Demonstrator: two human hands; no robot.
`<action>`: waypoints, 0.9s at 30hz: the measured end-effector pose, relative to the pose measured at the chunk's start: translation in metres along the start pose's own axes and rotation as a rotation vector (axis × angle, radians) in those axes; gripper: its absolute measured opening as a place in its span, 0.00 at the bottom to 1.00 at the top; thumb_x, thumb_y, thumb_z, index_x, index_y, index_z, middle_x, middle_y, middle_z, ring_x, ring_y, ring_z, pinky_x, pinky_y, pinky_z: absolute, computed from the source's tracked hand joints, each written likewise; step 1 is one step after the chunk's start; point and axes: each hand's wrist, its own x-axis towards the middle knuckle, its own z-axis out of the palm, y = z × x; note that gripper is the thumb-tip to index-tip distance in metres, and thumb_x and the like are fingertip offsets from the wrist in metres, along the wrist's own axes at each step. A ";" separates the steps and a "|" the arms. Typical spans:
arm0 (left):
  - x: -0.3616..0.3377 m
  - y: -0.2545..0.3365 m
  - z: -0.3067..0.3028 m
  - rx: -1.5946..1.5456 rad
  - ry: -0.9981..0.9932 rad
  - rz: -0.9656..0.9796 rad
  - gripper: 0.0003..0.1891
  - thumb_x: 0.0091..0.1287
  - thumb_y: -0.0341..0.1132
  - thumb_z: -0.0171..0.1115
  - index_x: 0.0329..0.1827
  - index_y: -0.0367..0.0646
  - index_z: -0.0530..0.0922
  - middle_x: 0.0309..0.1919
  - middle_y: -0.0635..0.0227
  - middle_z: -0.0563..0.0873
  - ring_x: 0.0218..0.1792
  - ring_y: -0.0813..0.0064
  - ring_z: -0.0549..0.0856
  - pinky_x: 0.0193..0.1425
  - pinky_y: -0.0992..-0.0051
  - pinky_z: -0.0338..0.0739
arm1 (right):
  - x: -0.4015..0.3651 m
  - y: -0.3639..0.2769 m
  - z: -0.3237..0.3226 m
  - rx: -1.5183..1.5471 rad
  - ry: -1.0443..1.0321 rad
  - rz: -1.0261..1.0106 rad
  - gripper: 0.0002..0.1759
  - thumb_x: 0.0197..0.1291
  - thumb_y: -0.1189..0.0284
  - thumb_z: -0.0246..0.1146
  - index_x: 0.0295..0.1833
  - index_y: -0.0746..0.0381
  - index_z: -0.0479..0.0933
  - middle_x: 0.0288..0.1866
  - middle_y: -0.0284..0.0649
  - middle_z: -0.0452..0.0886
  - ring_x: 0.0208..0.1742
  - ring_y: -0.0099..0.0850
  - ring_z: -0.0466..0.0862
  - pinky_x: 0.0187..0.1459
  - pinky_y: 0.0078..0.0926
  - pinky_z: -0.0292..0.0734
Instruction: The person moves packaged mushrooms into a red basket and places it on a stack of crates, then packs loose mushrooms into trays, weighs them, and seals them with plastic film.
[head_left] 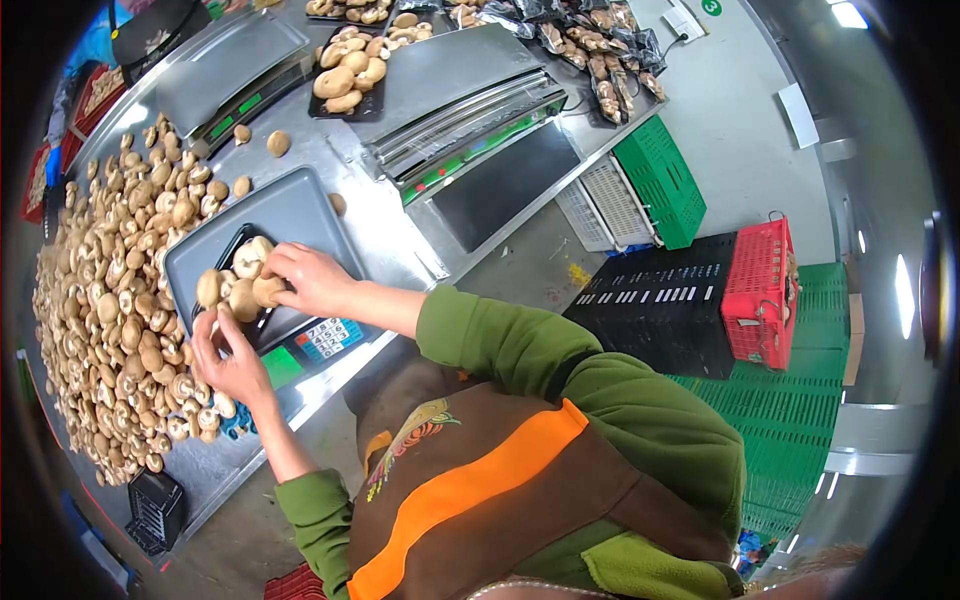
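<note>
Brown-capped mushrooms, one turned with its pale underside up [252, 256], sit in a black tray [238, 240] on the grey platform [305, 200] of a weighing scale. My right hand [312, 280] reaches in from the right, its thumb and fingers closed round a mushroom [267, 291] at the group's edge. On the near left side, my left hand [232, 365] is at the mushrooms, fingers bent and apart, tips beside or touching a brown cap [208, 288]. Much of the tray is hidden under the mushrooms and hands. The scale's keypad [332, 338] lies below my right wrist.
A large heap of loose mushrooms [125, 300] covers the table's left side. A wrapping machine [470, 130] stands beyond, near a filled tray [348, 75] and packed mushrooms [600, 60]. Another scale [235, 75] is farther back. Stacked crates [655, 300] stand on the right.
</note>
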 end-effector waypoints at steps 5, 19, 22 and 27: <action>-0.040 0.022 0.037 -0.080 0.011 -0.174 0.10 0.67 0.32 0.62 0.45 0.33 0.80 0.39 0.63 0.84 0.37 0.76 0.82 0.44 0.77 0.77 | -0.031 0.011 -0.051 0.038 0.034 -0.055 0.13 0.49 0.70 0.69 0.39 0.60 0.75 0.40 0.40 0.76 0.41 0.39 0.79 0.42 0.35 0.76; -0.051 0.088 0.211 -0.615 -0.356 -0.232 0.11 0.66 0.29 0.61 0.50 0.37 0.77 0.41 0.70 0.82 0.40 0.82 0.79 0.45 0.82 0.74 | -0.007 0.097 -0.245 0.707 0.591 0.485 0.13 0.70 0.70 0.51 0.57 0.63 0.70 0.37 0.39 0.83 0.23 0.18 0.78 0.22 0.15 0.69; -0.029 0.136 0.221 -0.538 -0.278 -0.370 0.15 0.66 0.28 0.62 0.54 0.37 0.75 0.45 0.69 0.81 0.41 0.82 0.79 0.46 0.82 0.74 | 0.049 0.102 -0.257 0.808 0.527 0.474 0.13 0.70 0.70 0.50 0.56 0.63 0.71 0.39 0.39 0.83 0.21 0.20 0.77 0.20 0.17 0.68; -0.002 0.115 0.243 -0.541 -0.161 -0.468 0.26 0.62 0.32 0.64 0.62 0.32 0.68 0.53 0.53 0.76 0.52 0.70 0.77 0.56 0.72 0.73 | 0.143 0.131 -0.271 0.542 0.140 0.471 0.17 0.65 0.67 0.59 0.56 0.63 0.74 0.47 0.39 0.84 0.31 0.21 0.83 0.25 0.17 0.72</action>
